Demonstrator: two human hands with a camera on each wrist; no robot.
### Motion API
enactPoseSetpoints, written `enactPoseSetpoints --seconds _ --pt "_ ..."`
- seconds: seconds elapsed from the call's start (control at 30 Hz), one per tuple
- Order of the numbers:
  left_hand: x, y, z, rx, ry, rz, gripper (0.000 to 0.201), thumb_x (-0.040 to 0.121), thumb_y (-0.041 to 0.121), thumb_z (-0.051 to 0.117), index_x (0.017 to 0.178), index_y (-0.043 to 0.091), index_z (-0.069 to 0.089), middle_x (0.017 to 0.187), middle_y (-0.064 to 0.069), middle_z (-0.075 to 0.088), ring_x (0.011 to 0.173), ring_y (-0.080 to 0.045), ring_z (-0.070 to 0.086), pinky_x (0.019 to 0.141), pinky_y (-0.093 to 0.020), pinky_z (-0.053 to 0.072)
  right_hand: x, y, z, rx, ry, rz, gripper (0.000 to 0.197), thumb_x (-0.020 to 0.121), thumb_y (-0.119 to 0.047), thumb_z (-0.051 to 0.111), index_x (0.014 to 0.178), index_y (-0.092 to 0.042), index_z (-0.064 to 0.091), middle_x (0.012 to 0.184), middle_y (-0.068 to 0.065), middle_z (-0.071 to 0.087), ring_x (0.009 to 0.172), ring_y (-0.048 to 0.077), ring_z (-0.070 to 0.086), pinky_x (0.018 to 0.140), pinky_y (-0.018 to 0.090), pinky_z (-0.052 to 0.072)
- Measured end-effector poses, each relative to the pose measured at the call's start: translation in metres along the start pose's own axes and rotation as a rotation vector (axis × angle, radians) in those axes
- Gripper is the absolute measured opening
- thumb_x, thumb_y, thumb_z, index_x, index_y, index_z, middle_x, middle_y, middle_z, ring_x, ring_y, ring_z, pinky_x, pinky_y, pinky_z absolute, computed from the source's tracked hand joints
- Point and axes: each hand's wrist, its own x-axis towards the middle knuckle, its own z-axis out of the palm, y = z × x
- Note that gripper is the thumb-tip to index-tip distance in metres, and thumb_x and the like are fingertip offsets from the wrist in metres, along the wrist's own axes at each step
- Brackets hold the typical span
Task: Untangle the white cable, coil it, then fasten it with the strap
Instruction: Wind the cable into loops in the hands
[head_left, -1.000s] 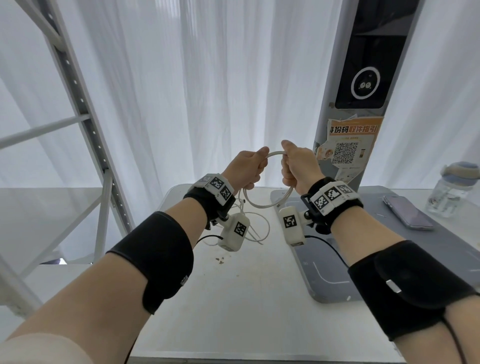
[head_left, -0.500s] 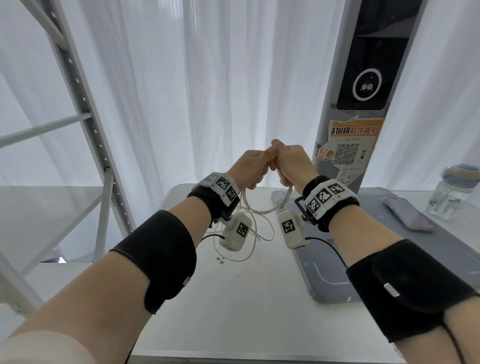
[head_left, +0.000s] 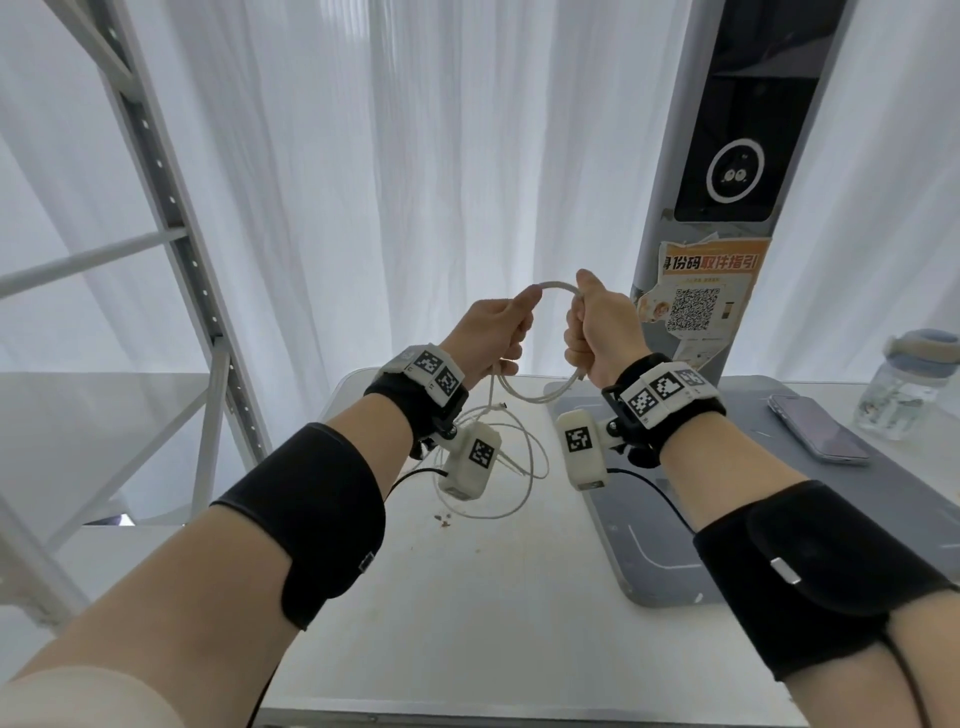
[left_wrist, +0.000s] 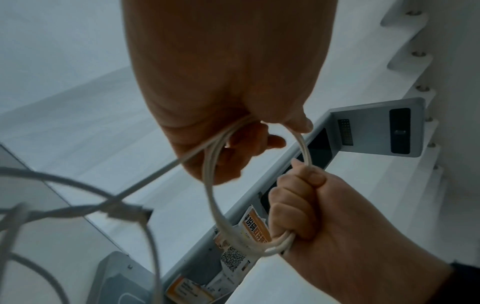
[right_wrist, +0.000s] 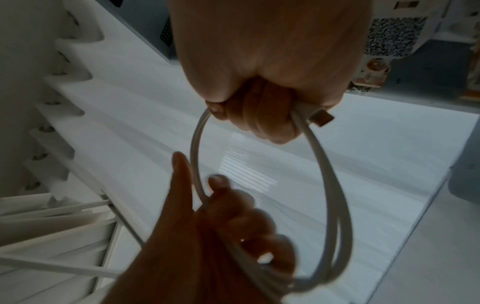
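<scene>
The white cable (head_left: 535, 397) is held up above the table as a small coil between both hands. My left hand (head_left: 498, 332) pinches the coil's left side between thumb and fingers (left_wrist: 249, 144). My right hand (head_left: 597, 332) is a fist gripping the right side of the loops (right_wrist: 335, 185), and a plug end (right_wrist: 322, 119) sticks out below it. The uncoiled cable (head_left: 519, 467) hangs from the left hand in loose loops down to the table, with its other plug (left_wrist: 130, 211) dangling. No strap can be made out.
A white table (head_left: 493, 597) lies below, with a grey mat (head_left: 649, 545) on its right half. A phone (head_left: 815, 431) and a water bottle (head_left: 909, 384) sit at the far right. A grey pillar with a QR notice (head_left: 696, 306) stands behind, a metal rack (head_left: 171, 208) on the left.
Half a second ago the hands met at the top of the coil. They have moved apart again, with an arc of cable stretched between them.
</scene>
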Motion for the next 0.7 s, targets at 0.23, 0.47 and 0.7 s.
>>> enactPoseSetpoints --seconds 0.23,0.47,0.7 --pt "0.002 -0.02 -0.009 0.13 -0.088 -0.028 0.017 0.093 0.029 0.07 0.097 0.012 0.069 0.092 -0.003 0.072 0.083 -0.02 0.072 0.082 -0.031 0.054 0.007 -0.016 -0.001 0.069 0.13 -0.094 0.05 0.101 -0.039 0.046 0.055 -0.021 0.041 0.045 -0.004 0.034 0.035 0.014 0.027 0.041 0.021 0.025" --pt "0.008 -0.03 -0.011 0.289 -0.068 0.034 0.008 0.089 0.018 0.075 0.091 0.011 0.076 0.096 -0.005 0.077 0.096 -0.017 0.071 0.095 -0.03 0.054 0.004 -0.028 -0.004 0.198 0.204 -0.174 0.053 0.102 -0.04 0.045 0.053 -0.021 0.036 0.042 -0.004 0.03 0.032 0.015 0.024 0.042 0.022 0.021" --pt "0.012 -0.04 -0.02 0.412 0.075 -0.105 0.025 0.088 0.014 0.073 0.112 0.013 0.073 0.109 -0.004 0.07 0.1 -0.014 0.061 0.075 -0.019 0.043 0.003 -0.039 -0.019 0.372 0.338 -0.174 0.052 0.1 -0.038 0.045 0.051 -0.022 0.038 0.041 -0.004 0.033 0.034 0.015 0.03 0.041 0.023 0.028"
